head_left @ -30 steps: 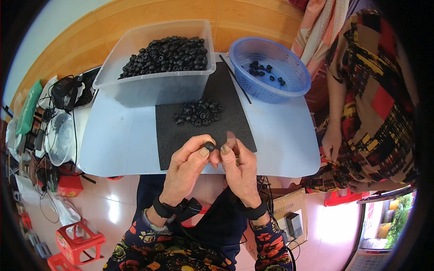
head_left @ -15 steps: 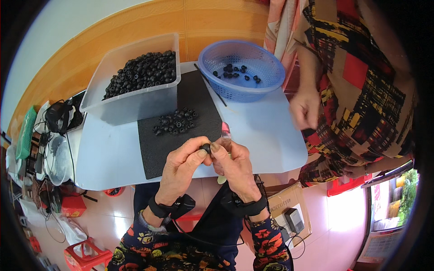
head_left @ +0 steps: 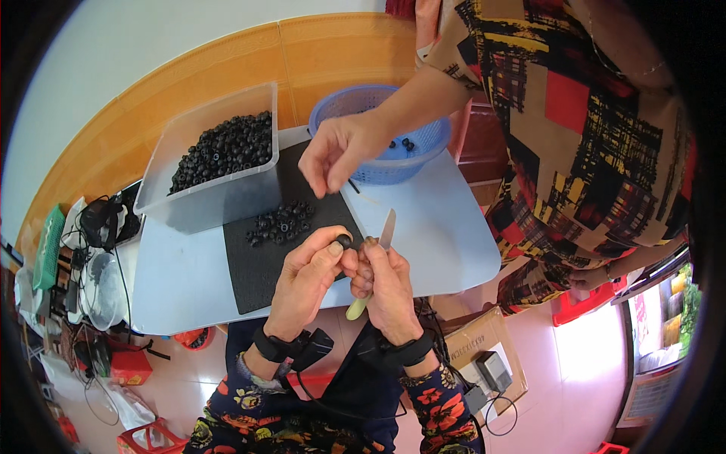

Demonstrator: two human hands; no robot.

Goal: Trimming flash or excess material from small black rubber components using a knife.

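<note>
My left hand (head_left: 305, 281) pinches a small round black part (head_left: 344, 241) between thumb and fingertips, above the table's near edge. Close against it, my right hand (head_left: 387, 286) is closed around a small knife (head_left: 389, 227). The knife's blade points up and away, and its pale green handle end shows below my fingers. Just beyond my hands, a small pile of similar black parts (head_left: 280, 224), some with a hole showing, lies on a dark mat (head_left: 253, 278). Another person's hand (head_left: 340, 155) reaches in from the right over the mat, fingers bent.
A clear plastic bin (head_left: 219, 208) full of black parts stands at the back left. Behind the other person's forearm, a blue perforated basket (head_left: 389, 174) holds a few. A thin black stick (head_left: 353, 185) lies near the basket. Cables and clutter (head_left: 94, 257) fill the left side.
The other person's hand has swung left from beside the table to over the mat, partly covering the basket. My hands still hold the part and knife; the blade now shows more clearly.
</note>
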